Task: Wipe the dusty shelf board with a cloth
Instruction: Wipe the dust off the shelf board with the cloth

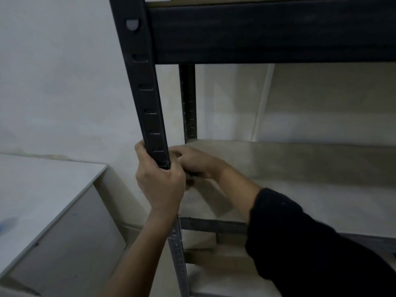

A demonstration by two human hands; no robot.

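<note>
Grey worktop (pixel 42 189) low at eight o'clock, pale wall behind, nothing on it bearing on the job. Black slotted upright (pixel 147 99) of the shelf frame next, clenched at its middle by the left hand (pixel 159 183), thumb on the near face, fingers wrapped round the back. Just right of that, at the centre, right hand (pixel 192 161) reaching in over the near left corner of the shelf board (pixel 300 189), black sleeve (pixel 310 243) trailing off toward four o'clock. Right grip curled, something dark tucked beneath the palm; cannot tell from here whether cloth or merely shadow, nor how tightly closed. Board itself pale and dull, stretching from centre out to three o'clock, under a dark crossbeam (pixel 267 33) at twelve.

Best handled, judging by the pose, with the left hand bracing the frame so it cannot rock, and the right pressing flat and sweeping from the corner toward three o'clock in long overlapping passes, back edge first, dust drawn forward rather than pushed into the rear post.
</note>
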